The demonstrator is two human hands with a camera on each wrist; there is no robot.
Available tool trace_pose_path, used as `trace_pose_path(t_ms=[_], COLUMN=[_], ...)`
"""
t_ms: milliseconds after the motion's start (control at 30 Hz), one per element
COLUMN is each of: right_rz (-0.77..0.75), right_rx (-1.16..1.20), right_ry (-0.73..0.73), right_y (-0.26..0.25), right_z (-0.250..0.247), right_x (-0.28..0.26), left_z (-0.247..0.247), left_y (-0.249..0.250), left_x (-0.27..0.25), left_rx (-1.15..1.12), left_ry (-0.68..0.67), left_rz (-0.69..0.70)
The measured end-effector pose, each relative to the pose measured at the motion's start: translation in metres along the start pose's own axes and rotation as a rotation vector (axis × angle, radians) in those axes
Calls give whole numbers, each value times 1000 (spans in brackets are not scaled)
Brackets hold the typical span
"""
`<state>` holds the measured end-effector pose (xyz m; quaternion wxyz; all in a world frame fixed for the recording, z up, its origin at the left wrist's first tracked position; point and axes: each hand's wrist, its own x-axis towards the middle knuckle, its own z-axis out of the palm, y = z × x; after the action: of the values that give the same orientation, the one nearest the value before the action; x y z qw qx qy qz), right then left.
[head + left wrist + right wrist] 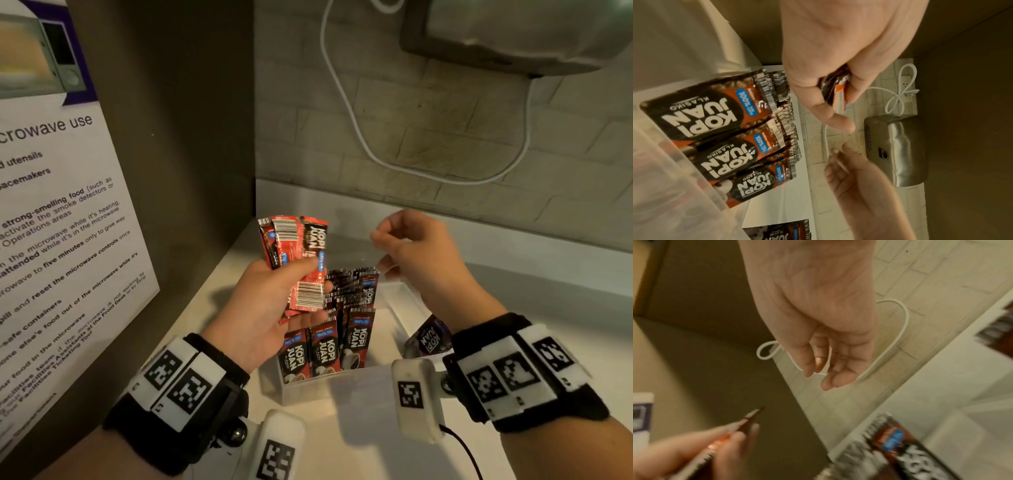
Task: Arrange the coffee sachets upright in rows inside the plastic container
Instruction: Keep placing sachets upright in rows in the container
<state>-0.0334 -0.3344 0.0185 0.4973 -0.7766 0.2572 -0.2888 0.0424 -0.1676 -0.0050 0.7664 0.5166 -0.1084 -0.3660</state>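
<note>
White tabletop in a corner, microwave notice on the side panel to your left, metal wall unit with a looping white cable above. Clear plastic container sat on the tabletop in front of you, near side already packed with upright coffee sachets in rows, labels facing you; right part of it looked empty. One loose sachet lay outside, just beside its right wall. Your left hand held a fanned bunch of sachets above the container, thumb and fingers pinching them. Your right hand hovered over the container's far right side, fingers loosely curled, holding nothing.
</note>
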Motion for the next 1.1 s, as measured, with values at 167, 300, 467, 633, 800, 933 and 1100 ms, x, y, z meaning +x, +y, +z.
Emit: trace_pose_path(t_ms=[167, 300, 467, 633, 800, 933, 1100], right_rz=[5, -9, -53, -23, -48, -35, -144], right_rx=[68, 262, 546, 628, 368, 358, -69], right_ry=[-258, -335, -384, -314, -217, -111, 138], right_y=[-19, -20, -23, -22, -21, -21, -16], right_z=[1, -6, -22, -22, -19, -22, -48], right_x=[-9, -13, -14, -17, -19, -14, 4], left_z=[9, 11, 3, 5, 7, 9, 2], left_y=[-5, -1, 10, 7, 4, 2, 12], left_x=[-2, -3, -2, 1, 1, -1, 1], left_rx=[134, 113, -142, -117, -40, -20, -85], left_ry=[-63, -88, -126, -36, -25, -25, 133], left_rz=[-12, -45, -130, 13, 97, 112, 70])
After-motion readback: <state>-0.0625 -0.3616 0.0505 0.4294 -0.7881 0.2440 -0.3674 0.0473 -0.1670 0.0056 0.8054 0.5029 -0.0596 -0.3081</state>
